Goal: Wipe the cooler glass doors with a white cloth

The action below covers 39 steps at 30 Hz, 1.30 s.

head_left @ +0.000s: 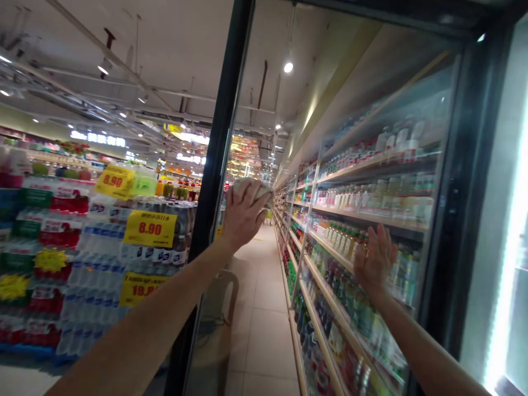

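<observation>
Left hand (242, 219): we held the cloth (264, 193) beneath its close-set, curled fingers, at the glass door (220, 132) | Right hand (374, 261): we held it raised, fingers slightly spread, well apart from the cloth

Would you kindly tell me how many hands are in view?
2: the left hand, holding a cloth beside the dark door frame; the right hand, before the bottle shelves.

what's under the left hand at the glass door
A pale cloth shows past the left hand. The hand hides part of it, and what the palm touches can't be seen.
</observation>
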{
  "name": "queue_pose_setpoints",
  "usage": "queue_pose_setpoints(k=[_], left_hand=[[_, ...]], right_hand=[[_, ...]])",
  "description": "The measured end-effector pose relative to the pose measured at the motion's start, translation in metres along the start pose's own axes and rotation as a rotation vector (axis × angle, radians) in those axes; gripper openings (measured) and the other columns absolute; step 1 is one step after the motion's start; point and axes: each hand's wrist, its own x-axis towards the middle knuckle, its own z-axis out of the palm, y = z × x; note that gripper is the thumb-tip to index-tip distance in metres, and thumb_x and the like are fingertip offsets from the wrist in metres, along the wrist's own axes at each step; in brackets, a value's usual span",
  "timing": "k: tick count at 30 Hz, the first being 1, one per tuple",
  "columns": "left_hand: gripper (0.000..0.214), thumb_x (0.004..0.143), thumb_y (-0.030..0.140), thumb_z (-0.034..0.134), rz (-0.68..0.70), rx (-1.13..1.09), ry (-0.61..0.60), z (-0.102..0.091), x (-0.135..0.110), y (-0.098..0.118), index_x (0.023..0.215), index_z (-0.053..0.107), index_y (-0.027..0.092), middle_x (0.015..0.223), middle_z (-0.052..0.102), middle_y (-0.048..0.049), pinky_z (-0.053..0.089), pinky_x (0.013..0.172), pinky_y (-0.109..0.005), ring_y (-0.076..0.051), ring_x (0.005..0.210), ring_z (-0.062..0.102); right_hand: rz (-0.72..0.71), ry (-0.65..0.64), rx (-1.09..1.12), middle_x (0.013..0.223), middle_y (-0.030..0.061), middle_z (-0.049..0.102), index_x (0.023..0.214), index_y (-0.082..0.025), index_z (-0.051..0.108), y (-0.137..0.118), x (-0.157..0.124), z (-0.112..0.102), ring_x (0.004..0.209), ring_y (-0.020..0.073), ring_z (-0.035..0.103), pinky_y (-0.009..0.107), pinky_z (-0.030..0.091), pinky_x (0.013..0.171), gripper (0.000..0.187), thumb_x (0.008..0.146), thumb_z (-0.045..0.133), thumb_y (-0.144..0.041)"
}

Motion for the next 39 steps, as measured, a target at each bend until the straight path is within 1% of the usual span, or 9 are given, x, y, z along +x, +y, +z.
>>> queue_pose_setpoints(k=[2,7,12,14,21,28,34,36,39], left_hand=[[0.041,0.086,0.036,0.047,0.040,-0.004,-0.017,0.000,-0.010,0.005,0.126,0.048,0.028,0.144,0.038,-0.0048,0.012,0.110,-0.055,-0.029,0.135,0.023],[0.035,0.089,0.038,0.042,0.681,-0.131,-0.106,0.004,-0.046,0.029,0.123,0.050,0.033,0.139,0.044,0.0037,0.000,0.115,-0.046,-0.018,0.134,0.027],[0.039,0.089,0.035,0.042,-0.022,0.002,0.001,-0.005,-0.008,-0.007,0.126,0.049,0.027,0.143,0.040,-0.0035,0.012,0.112,-0.051,-0.027,0.135,0.027],[0.040,0.087,0.035,0.046,-0.092,0.002,0.010,-0.005,-0.005,-0.007,0.126,0.049,0.027,0.144,0.038,-0.0050,0.013,0.110,-0.055,-0.029,0.135,0.025],[0.033,0.089,0.034,0.042,0.832,-0.214,-0.187,0.006,-0.033,0.024,0.120,0.053,0.033,0.138,0.045,0.0043,0.003,0.115,-0.045,-0.017,0.134,0.029],[0.035,0.090,0.035,0.042,0.010,-0.065,0.007,-0.001,0.040,-0.010,0.122,0.052,0.030,0.141,0.041,-0.0012,0.015,0.111,-0.053,-0.026,0.135,0.026],[0.031,0.090,0.036,0.041,0.751,-0.231,-0.173,0.021,0.006,0.057,0.117,0.055,0.035,0.139,0.045,0.0050,0.011,0.114,-0.046,-0.018,0.134,0.029],[0.032,0.090,0.038,0.040,0.704,-0.218,-0.155,0.021,0.019,0.055,0.119,0.054,0.034,0.138,0.046,0.0054,0.012,0.114,-0.045,-0.017,0.133,0.031],[0.035,0.091,0.039,0.039,0.254,-0.130,-0.039,0.014,0.057,0.033,0.123,0.051,0.032,0.140,0.044,0.0022,0.016,0.112,-0.050,-0.021,0.134,0.030]], right_hand=[[0.001,-0.008,-0.001,0.140,0.0175,0.040,0.134,-0.013,0.041,-0.001,0.000,-0.001,0.134,0.0277,0.032,0.052,0.023,0.107,0.053,0.088,0.034,-0.038],[0.017,-0.027,0.003,0.141,0.0168,0.040,0.134,-0.014,0.042,-0.002,0.000,-0.002,0.134,0.0276,0.032,0.052,0.023,0.107,0.053,0.087,0.035,-0.036],[0.009,-0.006,0.017,0.140,0.0170,0.041,0.134,-0.015,0.042,-0.001,0.001,-0.001,0.133,0.0283,0.033,0.053,0.024,0.106,0.053,0.087,0.035,-0.037],[0.014,-0.005,0.015,0.141,0.0169,0.041,0.134,-0.015,0.042,-0.002,0.001,-0.001,0.133,0.0282,0.033,0.053,0.024,0.106,0.053,0.087,0.035,-0.038],[0.003,-0.020,0.022,0.141,0.0172,0.039,0.136,-0.014,0.040,-0.001,0.000,-0.002,0.134,0.0288,0.031,0.054,0.023,0.106,0.054,0.087,0.036,-0.037],[0.005,0.003,0.035,0.140,0.0188,0.040,0.134,-0.013,0.042,0.000,0.000,-0.002,0.133,0.0291,0.033,0.054,0.024,0.106,0.053,0.088,0.035,-0.037],[0.013,-0.020,0.028,0.141,0.0182,0.040,0.133,-0.012,0.043,-0.001,0.001,-0.004,0.133,0.0291,0.033,0.055,0.025,0.105,0.053,0.088,0.034,-0.038],[0.014,-0.019,0.030,0.141,0.0183,0.040,0.133,-0.012,0.043,-0.001,0.002,-0.005,0.133,0.0288,0.034,0.055,0.025,0.105,0.052,0.089,0.032,-0.038],[0.008,-0.017,0.033,0.140,0.0184,0.041,0.132,-0.012,0.044,-0.002,0.002,-0.006,0.133,0.0283,0.034,0.054,0.025,0.106,0.051,0.089,0.032,-0.038]])
